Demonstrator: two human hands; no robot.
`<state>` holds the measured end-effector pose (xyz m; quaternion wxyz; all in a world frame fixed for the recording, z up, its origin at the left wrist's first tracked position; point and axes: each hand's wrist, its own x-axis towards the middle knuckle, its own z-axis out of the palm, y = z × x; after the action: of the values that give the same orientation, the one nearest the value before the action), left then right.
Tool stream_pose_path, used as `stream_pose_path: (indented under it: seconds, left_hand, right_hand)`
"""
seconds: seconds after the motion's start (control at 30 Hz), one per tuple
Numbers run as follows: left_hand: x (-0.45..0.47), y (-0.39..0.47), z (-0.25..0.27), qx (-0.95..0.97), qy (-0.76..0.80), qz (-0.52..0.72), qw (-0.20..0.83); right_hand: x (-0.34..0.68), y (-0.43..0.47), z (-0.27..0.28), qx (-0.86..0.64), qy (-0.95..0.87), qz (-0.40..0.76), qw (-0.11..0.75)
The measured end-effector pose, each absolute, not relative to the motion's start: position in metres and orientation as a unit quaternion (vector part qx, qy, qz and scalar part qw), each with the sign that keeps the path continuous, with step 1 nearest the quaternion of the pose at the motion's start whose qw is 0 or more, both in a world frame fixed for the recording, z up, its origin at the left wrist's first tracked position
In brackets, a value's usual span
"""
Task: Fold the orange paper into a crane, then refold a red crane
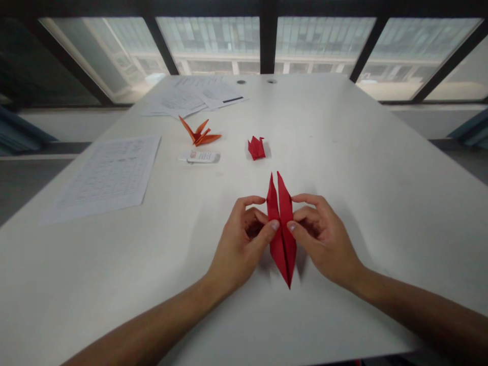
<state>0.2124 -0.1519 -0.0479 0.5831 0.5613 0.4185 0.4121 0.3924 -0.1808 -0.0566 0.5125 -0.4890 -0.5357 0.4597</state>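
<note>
A folded red origami paper [280, 249] points lengthwise away from me, with two narrow tips at its far end and one sharp point at its near end. A slit runs down its middle. My left hand [246, 236] pinches its left half, thumb on top and fingers at the side edge. On the opposite edge, my right hand [322, 234] grips the right half the same way. Beyond the hands stands a small red origami crane [256, 148]. Left of it lies an orange origami crane [199, 134] with long pointed wings.
A white eraser-like stick [203, 157] with a printed label lies in front of the orange crane. A printed sheet [110, 175] rests at the left, and several papers [186, 96] overlap at the far left. The white table [381, 178] reaches to the windows [324, 46].
</note>
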Motion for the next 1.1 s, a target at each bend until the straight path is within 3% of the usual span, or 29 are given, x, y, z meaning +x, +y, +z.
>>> stream_pose_path:
  seconds: [0.33, 1.1]
  left_hand:
    - [0.2118, -0.1458, -0.0445, 0.513, 0.393, 0.389, 0.656]
    - [0.2141, -0.1458, -0.042, 0.534, 0.426, 0.361, 0.635]
  right_hand:
    - [0.395, -0.177, -0.0524, -0.475, -0.494, 0.573, 0.449]
    - [0.3927, -0.1814, -0.0511, -0.489, -0.564, 0.532, 0.4]
